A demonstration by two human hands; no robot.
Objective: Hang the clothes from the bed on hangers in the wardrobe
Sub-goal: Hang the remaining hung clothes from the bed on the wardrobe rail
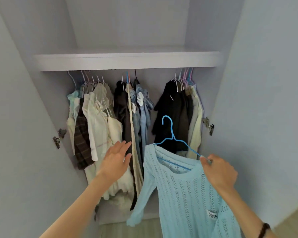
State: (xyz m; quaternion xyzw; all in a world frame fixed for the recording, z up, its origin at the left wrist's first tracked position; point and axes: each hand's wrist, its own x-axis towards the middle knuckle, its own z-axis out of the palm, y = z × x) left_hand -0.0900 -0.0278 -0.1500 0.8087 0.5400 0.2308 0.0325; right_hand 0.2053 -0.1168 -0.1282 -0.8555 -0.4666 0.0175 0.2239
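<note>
right hand pinches blue hanger (sweater on it); left hand spread, empty.

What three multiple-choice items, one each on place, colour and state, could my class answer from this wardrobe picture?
1. Where is the light blue sweater?
A on the shelf
B on the hanger held in front of the wardrobe
C on the floor

2. What colour is that hanger?
A blue
B white
C pink

3. How is the left hand?
A clenched
B holding a hanger
C open, reaching toward the hung clothes

Answers:
B, the right hand holds it below the shelf.
A, its hook is blue.
C, the fingers are straight.
</note>
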